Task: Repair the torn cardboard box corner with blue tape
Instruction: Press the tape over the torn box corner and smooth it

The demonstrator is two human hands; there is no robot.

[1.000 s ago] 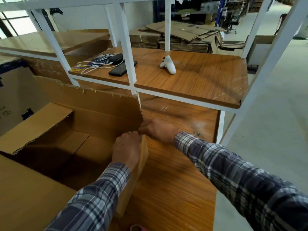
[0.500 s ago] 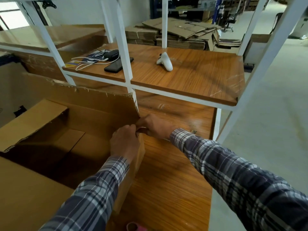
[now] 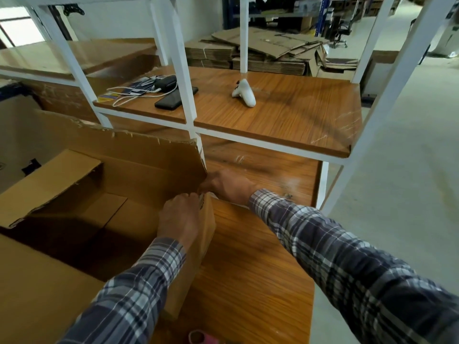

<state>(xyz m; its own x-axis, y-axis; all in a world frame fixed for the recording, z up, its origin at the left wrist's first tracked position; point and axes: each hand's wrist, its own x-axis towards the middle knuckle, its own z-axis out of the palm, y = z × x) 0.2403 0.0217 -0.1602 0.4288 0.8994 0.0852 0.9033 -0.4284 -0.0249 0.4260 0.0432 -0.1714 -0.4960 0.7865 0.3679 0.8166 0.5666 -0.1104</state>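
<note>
Head view: cardboard box sits open on the table. Torn corner is gripped on its near wall edge by the left hand; right hand is pressed outside, finger posture cannot be told. Alignment step judged; blue tape unseen, needed next.

Both hands gripping cardboard box corner (torn edge), wooden table

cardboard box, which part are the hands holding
Both the left hand and right hand grip the cardboard box at its torn corner.
</note>
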